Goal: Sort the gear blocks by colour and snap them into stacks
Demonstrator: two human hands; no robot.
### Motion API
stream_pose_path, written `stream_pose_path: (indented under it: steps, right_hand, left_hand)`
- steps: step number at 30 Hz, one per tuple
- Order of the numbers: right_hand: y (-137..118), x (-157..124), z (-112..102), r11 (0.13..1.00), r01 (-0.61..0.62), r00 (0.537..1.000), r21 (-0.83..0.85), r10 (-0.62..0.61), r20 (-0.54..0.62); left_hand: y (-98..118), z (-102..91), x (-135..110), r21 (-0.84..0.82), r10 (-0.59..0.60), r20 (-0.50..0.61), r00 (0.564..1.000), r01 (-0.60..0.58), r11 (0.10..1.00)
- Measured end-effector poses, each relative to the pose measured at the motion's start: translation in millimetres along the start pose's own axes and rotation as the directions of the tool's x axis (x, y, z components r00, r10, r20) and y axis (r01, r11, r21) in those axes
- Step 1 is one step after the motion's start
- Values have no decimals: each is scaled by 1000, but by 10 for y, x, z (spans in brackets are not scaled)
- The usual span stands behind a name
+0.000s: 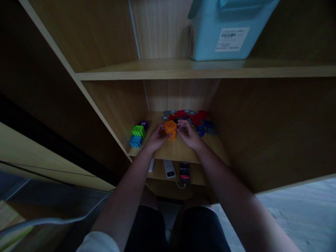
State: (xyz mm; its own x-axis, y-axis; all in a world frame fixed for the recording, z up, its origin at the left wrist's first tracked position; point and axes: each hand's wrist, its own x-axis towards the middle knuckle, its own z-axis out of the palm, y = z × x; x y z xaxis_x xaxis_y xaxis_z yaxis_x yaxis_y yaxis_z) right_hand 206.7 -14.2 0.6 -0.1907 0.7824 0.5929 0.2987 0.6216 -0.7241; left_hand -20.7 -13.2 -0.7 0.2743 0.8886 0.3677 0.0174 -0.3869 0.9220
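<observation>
An orange cube of interlocking toy pieces (pixel 170 128) is held up over the middle shelf, between my two hands. My left hand (pixel 159 136) closes on its left side, with the thumb across the lower front. At its right side is my right hand (pixel 188 132), fingers bent and fingertips at the cube's edge; whether they grip it or a small piece beside it is hard to see. Behind the hands lies a loose heap of red pieces (pixel 199 116), with blue pieces (pixel 201 131) and grey ones mixed in.
At the shelf's left stand a green block (pixel 138 131), a blue block (pixel 135 141) and a dark purple item (pixel 144 124). Below, a white power bank (pixel 169 169) is cabled to a phone (pixel 184 172). A light-blue bin (pixel 223 31) occupies the upper shelf (pixel 157 74).
</observation>
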Motion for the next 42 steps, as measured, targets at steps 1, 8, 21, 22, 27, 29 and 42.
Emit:
stream_pose_path:
  steps: [1, 8, 21, 22, 27, 29, 42]
  right_hand:
    - [-4, -6, -10, 1000, 8, 1000, 3, -8, 2]
    - [-75, -17, -38, 999, 38, 999, 7, -38, 10]
    - [17, -52, -105, 971, 72, 997, -230, -63, 46]
    - [33, -58, -109, 959, 76, 996, -272, -60, 65]
    - [96, -78, -65, 946, 84, 985, -312, -32, 167]
    - [110, -80, -44, 949, 81, 984, -304, -29, 173]
    - [181, -57, -33, 952, 106, 977, -289, -46, 208]
  left_hand:
    - [-2, 2, 1, -2, -2, 1, 1000, 2, 1000]
    - [28, 21, -16, 23, -8, -22, 1000, 9, 1000]
    - [-16, -4, -45, -73, -13, -36, 999, 11, 997]
    - [-12, -4, -47, -84, -15, -29, 999, 13, 996]
    - [-10, -5, -36, -98, -13, -23, 1000, 11, 995]
    - [-17, -10, -29, -86, -7, -18, 1000, 5, 996]
    - [-38, -21, -10, -28, -34, 19, 999, 35, 999]
